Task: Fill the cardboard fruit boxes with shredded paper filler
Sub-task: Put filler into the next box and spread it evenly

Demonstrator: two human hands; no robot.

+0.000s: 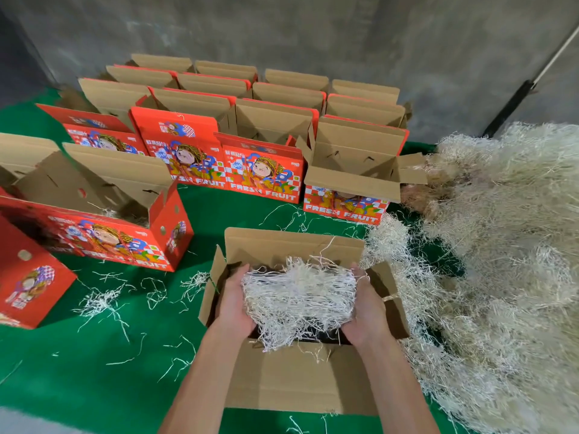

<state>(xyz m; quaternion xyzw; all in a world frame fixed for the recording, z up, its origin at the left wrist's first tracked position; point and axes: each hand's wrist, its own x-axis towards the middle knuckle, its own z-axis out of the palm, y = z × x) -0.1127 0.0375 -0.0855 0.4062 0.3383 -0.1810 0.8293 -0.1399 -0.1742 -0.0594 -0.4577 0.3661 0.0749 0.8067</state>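
Note:
An open cardboard fruit box point(297, 380) lies in front of me on the green floor cloth, flaps spread. Over its opening I hold a thick wad of white shredded paper point(299, 299) between both hands. My left hand point(233, 300) presses its left side and my right hand point(365, 305) presses its right side. Strands hang down into the box, whose inside is mostly hidden by the wad. A big heap of shredded paper point(507, 261) lies to the right.
Several red "FRESH FRUIT" boxes point(263, 170) stand open in rows behind, against a grey wall. One red box point(100, 214) at left holds some filler. Loose strands litter the green cloth point(94, 371). A pole point(526, 89) leans at the far right.

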